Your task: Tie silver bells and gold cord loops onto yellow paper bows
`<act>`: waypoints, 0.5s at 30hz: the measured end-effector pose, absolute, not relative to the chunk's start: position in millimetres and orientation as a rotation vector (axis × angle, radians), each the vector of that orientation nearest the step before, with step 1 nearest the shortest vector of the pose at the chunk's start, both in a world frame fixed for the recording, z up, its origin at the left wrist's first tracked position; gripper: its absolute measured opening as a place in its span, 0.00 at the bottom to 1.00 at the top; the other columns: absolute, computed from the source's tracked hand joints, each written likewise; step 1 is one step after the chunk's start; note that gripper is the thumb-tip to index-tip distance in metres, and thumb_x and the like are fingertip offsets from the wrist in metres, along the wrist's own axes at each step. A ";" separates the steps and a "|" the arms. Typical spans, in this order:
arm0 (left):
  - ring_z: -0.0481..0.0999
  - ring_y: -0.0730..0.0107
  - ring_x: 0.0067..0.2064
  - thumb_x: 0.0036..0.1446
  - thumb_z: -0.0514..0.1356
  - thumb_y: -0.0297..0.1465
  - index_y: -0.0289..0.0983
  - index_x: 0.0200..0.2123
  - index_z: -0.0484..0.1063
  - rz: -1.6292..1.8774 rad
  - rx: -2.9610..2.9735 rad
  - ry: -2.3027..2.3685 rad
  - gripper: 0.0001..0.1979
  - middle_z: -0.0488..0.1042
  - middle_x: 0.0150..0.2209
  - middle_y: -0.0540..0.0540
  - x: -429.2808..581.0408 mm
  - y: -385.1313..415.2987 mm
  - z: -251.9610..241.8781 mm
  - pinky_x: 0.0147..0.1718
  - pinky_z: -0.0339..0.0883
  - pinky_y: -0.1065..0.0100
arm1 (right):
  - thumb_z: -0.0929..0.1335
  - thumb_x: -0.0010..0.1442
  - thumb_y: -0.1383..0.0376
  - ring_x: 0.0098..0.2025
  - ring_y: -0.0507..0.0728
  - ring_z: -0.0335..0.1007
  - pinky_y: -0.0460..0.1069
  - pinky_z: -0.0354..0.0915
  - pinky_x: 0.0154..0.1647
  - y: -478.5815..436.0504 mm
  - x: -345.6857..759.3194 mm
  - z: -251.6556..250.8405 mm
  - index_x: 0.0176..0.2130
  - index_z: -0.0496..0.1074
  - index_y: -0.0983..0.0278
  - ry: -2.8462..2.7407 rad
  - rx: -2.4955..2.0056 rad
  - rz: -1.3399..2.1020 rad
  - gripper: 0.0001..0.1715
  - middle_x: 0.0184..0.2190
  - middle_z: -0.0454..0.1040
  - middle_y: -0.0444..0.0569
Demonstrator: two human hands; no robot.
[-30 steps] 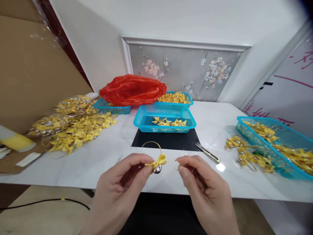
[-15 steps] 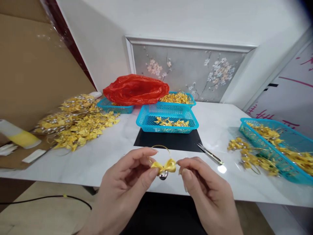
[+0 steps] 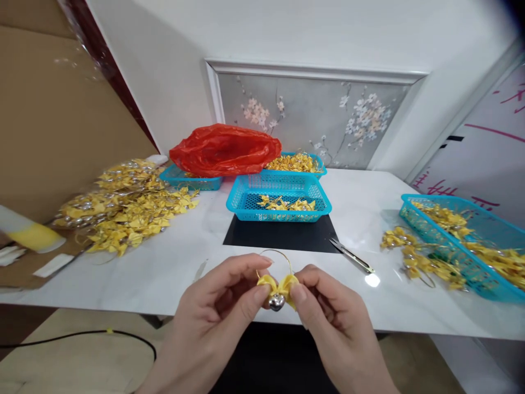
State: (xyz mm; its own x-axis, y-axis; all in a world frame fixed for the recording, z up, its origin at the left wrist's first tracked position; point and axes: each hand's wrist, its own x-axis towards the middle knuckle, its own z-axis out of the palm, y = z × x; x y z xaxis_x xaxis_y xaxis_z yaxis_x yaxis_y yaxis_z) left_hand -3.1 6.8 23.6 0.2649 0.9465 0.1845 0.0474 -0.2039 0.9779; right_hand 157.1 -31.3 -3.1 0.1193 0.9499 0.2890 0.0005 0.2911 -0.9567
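Between my hands, above the table's front edge, is a yellow ribbon bow (image 3: pixel 283 285) with a shiny silver bell (image 3: pixel 276 301) below its middle and a thin gold cord loop standing up behind. My left hand (image 3: pixel 223 312) pinches the bow's left side between thumb and forefinger. On the other side, my right hand (image 3: pixel 334 320) pinches the right loop of the bow, thumb in front. Fingertips behind the bow are partly hidden. Beyond the hands, a blue basket (image 3: pixel 279 216) holds several similar bows and stands partly on a black mat (image 3: pixel 279 235).
Small thread snips (image 3: pixel 351 256) lie right of the mat. Another blue basket (image 3: pixel 463 249) of bows stands far right, loose bows (image 3: pixel 422 262) beside it. A red plastic bag (image 3: pixel 221 150) rests on baskets at the back. Piled bows (image 3: pixel 135 216) and a yellow-white roll (image 3: pixel 30 232) lie left.
My right hand has moved left and closed on the bow's right loop, which it was just beside before. The left hand keeps its pinch.
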 end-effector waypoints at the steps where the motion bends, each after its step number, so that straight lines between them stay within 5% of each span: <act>1: 0.79 0.76 0.32 0.57 0.65 0.27 0.50 0.39 0.79 1.123 1.516 0.978 0.10 0.80 0.34 0.56 -3.1 6.9 23.7 0.33 0.75 0.81 | 0.64 0.67 0.59 0.25 0.50 0.61 0.45 0.63 0.26 -32.1 156.8 -3.5 0.34 0.71 0.62 -1.215 -1.048 0.848 0.12 0.28 0.67 0.44; 6: 0.79 0.76 0.31 0.55 0.66 0.26 0.48 0.37 0.79 1.243 1.475 1.058 0.09 0.80 0.32 0.56 -0.4 5.6 23.9 0.32 0.74 0.81 | 0.66 0.64 0.67 0.26 0.49 0.63 0.44 0.59 0.22 -39.2 153.6 -6.3 0.38 0.70 0.59 -1.261 -1.099 0.394 0.03 0.29 0.67 0.43; 15: 0.82 0.76 0.35 0.52 0.66 0.23 0.50 0.34 0.80 1.308 1.680 1.101 0.12 0.83 0.34 0.58 1.9 3.1 20.3 0.35 0.74 0.84 | 0.68 0.62 0.72 0.27 0.50 0.65 0.44 0.66 0.27 -34.9 143.4 -12.6 0.41 0.70 0.60 -1.420 -1.099 -0.002 0.08 0.30 0.70 0.43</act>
